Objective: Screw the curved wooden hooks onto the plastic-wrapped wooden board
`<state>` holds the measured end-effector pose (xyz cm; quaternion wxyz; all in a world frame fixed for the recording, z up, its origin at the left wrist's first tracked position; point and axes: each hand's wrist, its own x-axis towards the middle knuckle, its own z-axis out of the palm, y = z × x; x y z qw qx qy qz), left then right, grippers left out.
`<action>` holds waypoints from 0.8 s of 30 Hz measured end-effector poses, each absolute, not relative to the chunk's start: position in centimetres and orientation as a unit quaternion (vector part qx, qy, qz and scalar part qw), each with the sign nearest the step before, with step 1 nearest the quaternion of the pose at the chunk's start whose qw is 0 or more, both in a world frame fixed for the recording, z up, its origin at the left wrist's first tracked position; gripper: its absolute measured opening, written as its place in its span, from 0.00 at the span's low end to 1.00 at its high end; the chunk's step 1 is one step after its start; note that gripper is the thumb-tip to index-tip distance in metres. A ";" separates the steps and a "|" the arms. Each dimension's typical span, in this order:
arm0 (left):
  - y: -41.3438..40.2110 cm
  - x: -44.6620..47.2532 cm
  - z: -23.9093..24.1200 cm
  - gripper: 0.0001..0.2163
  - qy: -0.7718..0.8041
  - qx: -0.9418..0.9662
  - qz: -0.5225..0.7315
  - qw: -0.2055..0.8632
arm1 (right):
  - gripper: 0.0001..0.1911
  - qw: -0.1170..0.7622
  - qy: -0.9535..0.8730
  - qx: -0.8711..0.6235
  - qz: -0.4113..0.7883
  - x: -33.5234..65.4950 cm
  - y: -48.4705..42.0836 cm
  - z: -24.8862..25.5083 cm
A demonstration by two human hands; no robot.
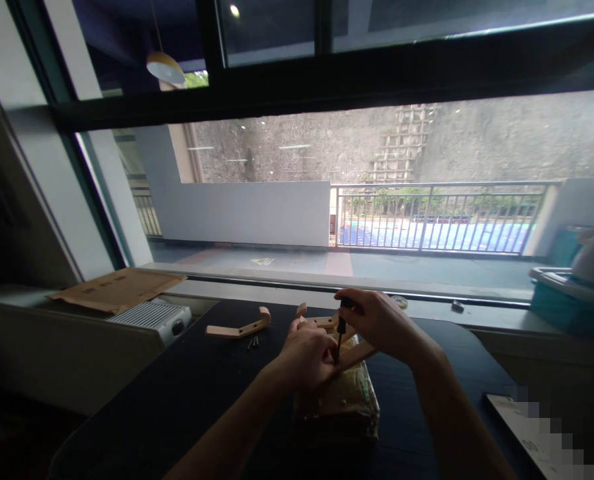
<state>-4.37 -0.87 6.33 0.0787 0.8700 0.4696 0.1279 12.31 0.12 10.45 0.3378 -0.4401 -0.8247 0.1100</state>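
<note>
Screwdriver (342, 325) stands nearly upright, gripped in the fingers of the right hand (379, 321), over one wrapped box (337, 403), its tip by wood (361, 355) and the left hand (304, 348), whose grip is unclear; one wooden hook (249, 329) and three screws (255, 341) lie apart.

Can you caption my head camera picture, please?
Right hand holds a screwdriver pointing down, left hand at its tip, beside wooden pieces.

Bare-handed on both sides, left hand (307, 352) and right hand (379, 319) alike. Bare-armed too, wrist to lower edge of view. Smooth in outline along left forearm (234, 419) and right forearm (454, 410); slim at wrist, broader lower down. Too dim to make out fine skin markings.
</note>
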 end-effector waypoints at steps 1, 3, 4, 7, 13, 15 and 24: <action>-0.9 -4.3 6.4 0.07 0.471 0.870 0.123 0.079 | 0.14 0.338 -0.824 -0.444 0.098 12.3 0.3 10.4; -0.9 -4.3 6.5 0.07 0.472 0.870 0.117 0.080 | 0.13 0.339 -0.824 -0.448 0.080 12.2 0.4 10.4; -0.9 -4.3 6.6 0.07 0.471 0.870 0.118 0.081 | 0.13 0.338 -0.824 -0.448 0.074 12.2 0.4 10.4; -1.0 -4.2 6.7 0.06 0.469 0.871 0.124 0.080 | 0.14 0.333 -0.827 -0.447 0.078 12.1 0.0 10.6; -1.0 -4.3 6.6 0.05 0.469 0.870 0.133 0.074 | 0.16 0.329 -0.838 -0.419 0.121 12.3 -1.0 11.0; -1.0 -4.3 6.5 0.06 0.468 0.871 0.132 0.068 | 0.15 0.331 -0.839 -0.417 0.116 12.3 -0.7 11.0; -0.9 -4.3 6.5 0.06 0.466 0.872 0.135 0.069 | 0.12 0.331 -0.835 -0.431 0.088 12.2 -0.3 10.7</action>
